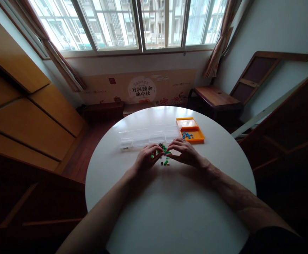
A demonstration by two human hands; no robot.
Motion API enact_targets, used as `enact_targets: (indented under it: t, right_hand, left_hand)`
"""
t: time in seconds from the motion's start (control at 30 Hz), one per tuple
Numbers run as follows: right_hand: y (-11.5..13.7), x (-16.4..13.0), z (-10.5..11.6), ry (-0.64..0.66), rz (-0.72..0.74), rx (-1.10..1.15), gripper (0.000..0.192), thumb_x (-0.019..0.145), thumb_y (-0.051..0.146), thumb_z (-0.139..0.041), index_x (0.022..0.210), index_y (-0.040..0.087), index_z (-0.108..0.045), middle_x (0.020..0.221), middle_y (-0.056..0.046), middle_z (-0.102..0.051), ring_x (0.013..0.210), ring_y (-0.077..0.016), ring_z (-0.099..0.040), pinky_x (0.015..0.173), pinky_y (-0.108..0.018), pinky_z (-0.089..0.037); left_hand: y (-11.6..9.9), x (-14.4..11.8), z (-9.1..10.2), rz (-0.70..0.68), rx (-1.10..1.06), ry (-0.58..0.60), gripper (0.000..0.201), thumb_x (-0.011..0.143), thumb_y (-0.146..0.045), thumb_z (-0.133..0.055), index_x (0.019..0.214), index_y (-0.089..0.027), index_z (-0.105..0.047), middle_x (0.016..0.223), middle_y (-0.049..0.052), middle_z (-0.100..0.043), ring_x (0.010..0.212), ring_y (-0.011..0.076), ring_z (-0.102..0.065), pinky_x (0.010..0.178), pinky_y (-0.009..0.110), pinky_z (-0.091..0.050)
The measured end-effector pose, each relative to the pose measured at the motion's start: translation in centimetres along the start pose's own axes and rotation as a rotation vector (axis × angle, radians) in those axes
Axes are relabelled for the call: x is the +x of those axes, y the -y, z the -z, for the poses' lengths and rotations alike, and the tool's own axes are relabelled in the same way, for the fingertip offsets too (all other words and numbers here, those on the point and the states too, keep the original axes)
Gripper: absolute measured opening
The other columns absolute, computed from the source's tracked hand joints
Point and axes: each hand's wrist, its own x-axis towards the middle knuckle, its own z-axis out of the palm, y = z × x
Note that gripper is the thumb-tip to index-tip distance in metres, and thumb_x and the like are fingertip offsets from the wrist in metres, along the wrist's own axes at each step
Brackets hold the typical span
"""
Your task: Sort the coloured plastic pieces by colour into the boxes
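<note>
Small green building bricks (164, 149), with a few dark and tan ones among them, lie in a loose pile on the white table. At the pile's left side is my left hand (149, 155), its thumb and fingers closed in a pinch beside green pieces. My right hand (184, 151) reaches in from the other side, thumb and fingertips curled together at the pile. Whatever either hand pinches is too small to make out. Nearer to me lie a green brick (165, 163) and a few tiny dark and tan pieces.
Behind my hands stands a clear plastic compartment box (140, 141). An orange tray (200, 135) holding several blue pieces (187, 135) sits behind my right hand. The round white table (164, 208) has a curved edge; a wooden chair (217, 96) stands beyond it.
</note>
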Motion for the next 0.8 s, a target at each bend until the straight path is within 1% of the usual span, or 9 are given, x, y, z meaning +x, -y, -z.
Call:
enact_targets:
  t: [0.13, 0.3, 0.37, 0.43, 0.57, 0.63, 0.7, 0.8]
  right_hand:
    - [0.0, -0.1, -0.3, 0.037, 0.004, 0.024, 0.015, 0.109, 0.04, -0.07, 0.107, 0.03, -0.08, 0.106, -0.004, -0.082, 0.101, -0.0255, -0.073, 0.099, -0.046, -0.058]
    - [-0.1, -0.1, -0.5, 0.024, 0.01, 0.043, 0.013, 0.109, 0.035, -0.069, 0.107, 0.03, -0.081, 0.104, -0.004, -0.082, 0.1, -0.025, -0.072, 0.099, -0.045, -0.057]
    - [-0.5, -0.3, -0.2, 0.0, -0.018, 0.028, 0.012, 0.108, 0.035, -0.071, 0.104, 0.03, -0.081, 0.104, -0.004, -0.082, 0.101, -0.0255, -0.072, 0.099, -0.045, -0.057]
    - [-1.2, -0.7, 0.2, -0.067, -0.103, -0.018, 0.013, 0.107, 0.035, -0.071, 0.101, 0.029, -0.08, 0.103, -0.005, -0.081, 0.1, -0.0262, -0.071, 0.099, -0.046, -0.057]
    - [-3.5, -1.9, 1.6, -0.285, -0.36, -0.161, 0.017, 0.106, 0.038, -0.07, 0.097, 0.026, -0.079, 0.1, -0.006, -0.08, 0.1, -0.0284, -0.07, 0.1, -0.047, -0.055]
    - [-4.8, -2.5, 2.0, -0.373, -0.481, -0.221, 0.02, 0.104, 0.039, -0.069, 0.094, 0.025, -0.078, 0.098, -0.007, -0.08, 0.096, -0.029, -0.068, 0.097, -0.047, -0.055]
    - [-5.9, -3.1, 2.3, -0.413, -0.591, -0.269, 0.022, 0.102, 0.041, -0.069, 0.091, 0.024, -0.077, 0.096, -0.008, -0.079, 0.091, -0.0294, -0.066, 0.093, -0.047, -0.054]
    - [-6.8, -3.6, 2.1, -0.412, -0.714, -0.332, 0.022, 0.099, 0.042, -0.07, 0.09, 0.024, -0.077, 0.096, -0.008, -0.08, 0.092, -0.0315, -0.065, 0.094, -0.05, -0.053]
  left_hand:
    - [-0.2, 0.0, -0.1, -0.008, 0.003, 0.002, 0.022, 0.11, -0.041, -0.066, 0.102, -0.023, -0.076, 0.107, 0.007, -0.081, 0.098, 0.0207, -0.076, 0.095, 0.037, -0.058]
    - [0.0, -0.1, 0.0, -0.024, 0.013, 0.0, 0.019, 0.11, -0.039, -0.067, 0.103, -0.024, -0.077, 0.108, 0.007, -0.082, 0.102, 0.0207, -0.077, 0.094, 0.036, -0.058]
    - [0.1, -0.1, 0.0, -0.027, 0.027, -0.008, 0.017, 0.11, -0.036, -0.067, 0.105, -0.025, -0.078, 0.109, 0.006, -0.082, 0.102, 0.0202, -0.078, 0.095, 0.036, -0.057]
    - [0.3, -0.1, 0.1, -0.014, 0.059, -0.015, 0.015, 0.11, -0.034, -0.067, 0.104, -0.025, -0.078, 0.109, 0.005, -0.082, 0.103, 0.0197, -0.078, 0.095, 0.035, -0.055]
    - [0.4, -0.1, 0.2, 0.038, 0.146, 0.003, 0.016, 0.109, -0.034, -0.067, 0.101, -0.025, -0.078, 0.109, 0.004, -0.082, 0.102, 0.0197, -0.078, 0.095, 0.036, -0.054]
    - [0.4, -0.1, 0.2, 0.046, 0.169, 0.019, 0.016, 0.108, -0.033, -0.067, 0.1, -0.025, -0.078, 0.108, 0.004, -0.082, 0.101, 0.0196, -0.078, 0.095, 0.036, -0.053]
    - [0.4, -0.1, 0.2, 0.036, 0.18, 0.032, 0.014, 0.107, -0.031, -0.067, 0.1, -0.025, -0.078, 0.108, 0.003, -0.082, 0.1, 0.0194, -0.078, 0.095, 0.035, -0.053]
    - [0.4, -0.1, 0.2, 0.022, 0.184, 0.032, 0.01, 0.105, -0.029, -0.069, 0.101, -0.025, -0.077, 0.109, 0.003, -0.082, 0.099, 0.0193, -0.078, 0.094, 0.035, -0.052]
